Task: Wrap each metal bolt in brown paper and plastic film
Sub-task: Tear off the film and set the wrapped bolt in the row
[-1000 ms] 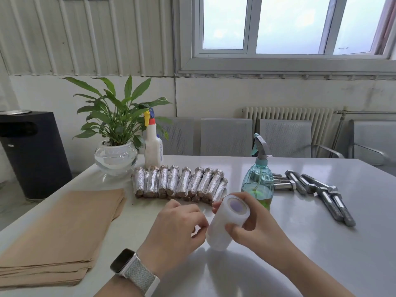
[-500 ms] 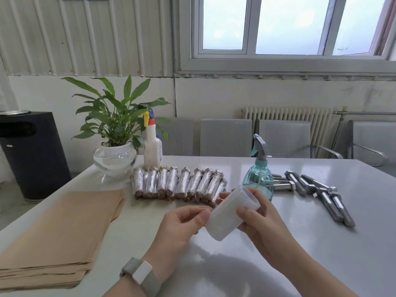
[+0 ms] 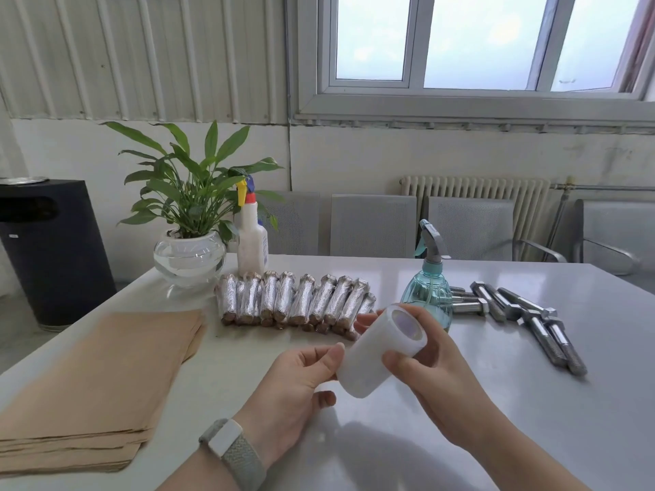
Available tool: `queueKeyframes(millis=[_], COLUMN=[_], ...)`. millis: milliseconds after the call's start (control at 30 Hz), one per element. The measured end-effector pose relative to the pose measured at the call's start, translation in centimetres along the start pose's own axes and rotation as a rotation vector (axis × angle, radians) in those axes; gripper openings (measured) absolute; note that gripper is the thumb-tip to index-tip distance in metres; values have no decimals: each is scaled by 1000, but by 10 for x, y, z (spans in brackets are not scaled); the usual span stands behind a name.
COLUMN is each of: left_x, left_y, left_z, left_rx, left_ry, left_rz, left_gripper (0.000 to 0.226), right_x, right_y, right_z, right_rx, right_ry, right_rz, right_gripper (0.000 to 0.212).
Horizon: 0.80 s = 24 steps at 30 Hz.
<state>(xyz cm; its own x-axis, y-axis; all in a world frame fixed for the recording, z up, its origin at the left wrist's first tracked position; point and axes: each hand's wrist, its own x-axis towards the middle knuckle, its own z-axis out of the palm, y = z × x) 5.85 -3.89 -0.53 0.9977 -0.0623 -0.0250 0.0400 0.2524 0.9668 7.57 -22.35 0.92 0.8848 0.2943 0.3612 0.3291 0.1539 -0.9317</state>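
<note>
I am holding the roll of plastic film [image 3: 379, 350] up off the table [image 3: 531, 437] in my right hand [image 3: 436, 370], fingers curled round its far end and thumb across its near side, so that hand is grasping the roll; my left hand [image 3: 301, 380] is touching the roll's lower end with its fingertips, lightly curled, and I judge it is feeling for the loose edge of the film rather than gripping. The roll is looking light and stiff on its core, but the film is smooth and thin and will probably cling to itself and stretch, so I would be taking it by the body of the roll and pinching the free edge gently. Just beyond the grip a row of wrapped bolts [image 3: 294, 301] is lying side by side, and a teal spray bottle [image 3: 430, 288] is standing close behind my right hand, near enough to be knocked. Out to the right of the grip the bare bolts [image 3: 542, 320] are lying loose; they are looking heavy, hard and apt to roll. Out to the left a stack of brown paper [image 3: 95, 380] is reaching the table's near edge. Between the paper and my hands, bare tabletop is giving room for working.
</note>
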Motion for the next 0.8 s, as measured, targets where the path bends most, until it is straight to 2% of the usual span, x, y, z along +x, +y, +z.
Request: queueKeyframes(millis=[167, 300, 400, 467, 567, 700, 800], left_x=[4, 6, 2, -1, -3, -5, -5], left_y=[0, 2, 3, 4, 4, 5, 1], left_z=[-3, -5, -6, -3, 0, 0, 4], left_rx=[93, 155, 263, 445, 666, 647, 576], left_ry=[94, 223, 122, 22, -11, 23, 63], left_rz=[106, 197, 302, 396, 568, 624, 648], left_gripper=[34, 40, 34, 30, 28, 29, 21], right_x=[2, 2, 2, 1, -1, -2, -2], right_y=[2, 3, 3, 2, 1, -3, -3], right_z=[-1, -3, -5, -4, 0, 2, 4], right_rx=[16, 55, 68, 59, 17, -58, -48], right_ry=[5, 13, 7, -20, -52, -43, -15], right_rz=[11, 22, 29, 37, 56, 43, 29], right_gripper=[46, 46, 44, 44, 46, 47, 45])
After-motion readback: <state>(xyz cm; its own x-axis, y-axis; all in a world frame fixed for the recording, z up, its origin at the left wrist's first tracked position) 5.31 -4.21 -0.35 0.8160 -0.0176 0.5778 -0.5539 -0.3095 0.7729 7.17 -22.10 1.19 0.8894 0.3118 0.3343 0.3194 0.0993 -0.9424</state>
